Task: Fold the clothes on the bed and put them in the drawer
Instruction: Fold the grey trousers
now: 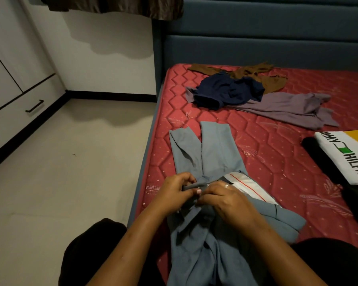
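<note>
A pair of grey-blue trousers (pixel 213 153) lies lengthwise on the red mattress (pixel 277 162) near its left edge, legs pointing away from me. Its white inner lining shows at the waist. My left hand (pixel 176 188) and my right hand (pixel 227 199) meet at the waistband, both pinching the fabric there between curled fingers. Further up the bed lie a navy garment (pixel 227 89), a brown garment (pixel 254 74) and a mauve garment (pixel 287 109), all unfolded. The white drawer (pixel 19 106) with a black handle sits in the cabinet at the left.
A folded white logo T-shirt (pixel 345 155) rests on dark clothing at the bed's right edge. A blue padded headboard (pixel 267 38) stands behind the mattress. Pale floor (pixel 70 162) stretches between the bed and the cabinet. A dark curtain hangs at the top.
</note>
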The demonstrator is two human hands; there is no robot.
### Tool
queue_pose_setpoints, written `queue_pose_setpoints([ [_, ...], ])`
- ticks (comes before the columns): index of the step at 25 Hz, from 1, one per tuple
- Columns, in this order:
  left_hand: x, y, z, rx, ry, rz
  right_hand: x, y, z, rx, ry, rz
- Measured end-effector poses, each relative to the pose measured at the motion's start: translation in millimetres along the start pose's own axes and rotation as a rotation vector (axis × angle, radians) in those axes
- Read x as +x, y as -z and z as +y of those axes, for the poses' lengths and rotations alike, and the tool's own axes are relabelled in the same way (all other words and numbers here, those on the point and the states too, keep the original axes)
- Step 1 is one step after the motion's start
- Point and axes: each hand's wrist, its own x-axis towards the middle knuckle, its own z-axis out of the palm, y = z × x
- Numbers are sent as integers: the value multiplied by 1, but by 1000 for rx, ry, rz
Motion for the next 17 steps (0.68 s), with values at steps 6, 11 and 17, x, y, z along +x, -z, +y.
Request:
queue_pose_setpoints([
  [6,-9,0,5,-30,-6,-34,-5,13,-8,119,-169,126],
  [11,-16,-9,9,181,-110,88,-6,10,-14,69,-73,40],
  [17,-16,-16,14,338,-155,-35,-10,1,-3,164,-230,75],
])
